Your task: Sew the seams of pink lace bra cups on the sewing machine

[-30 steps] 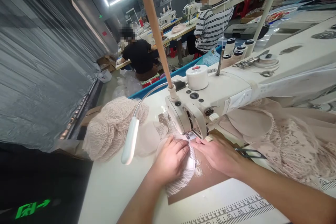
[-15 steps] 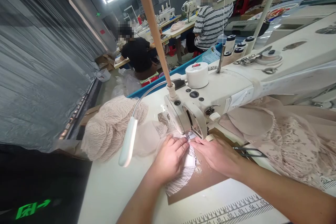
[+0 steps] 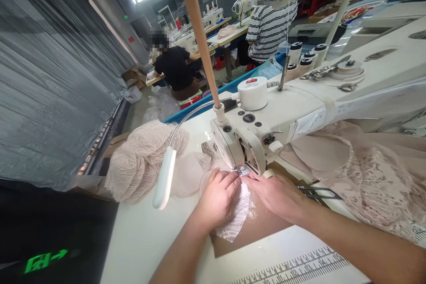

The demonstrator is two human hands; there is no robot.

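Note:
A white sewing machine (image 3: 293, 111) stands across the table. Under its presser foot (image 3: 242, 170) lies a small pale lace piece (image 3: 237, 215). My left hand (image 3: 218, 197) lies on the left side of the lace piece, fingers curled and pressing it down close to the foot. On the right, my right hand (image 3: 278, 195) lies flat with its fingertips against the lace just at the foot. The part of the lace beneath both hands is hidden.
A heap of beige lace pieces (image 3: 143, 159) lies at the left, behind a gooseneck lamp (image 3: 163, 177). More lace fabric (image 3: 376, 177) is piled at the right, with snips (image 3: 316, 192) beside it. A ruler strip (image 3: 293, 268) edges the table. Two people sit at machines behind.
The lace piece has slid a little toward the presser foot under my hands. Both hands stay pressed on it.

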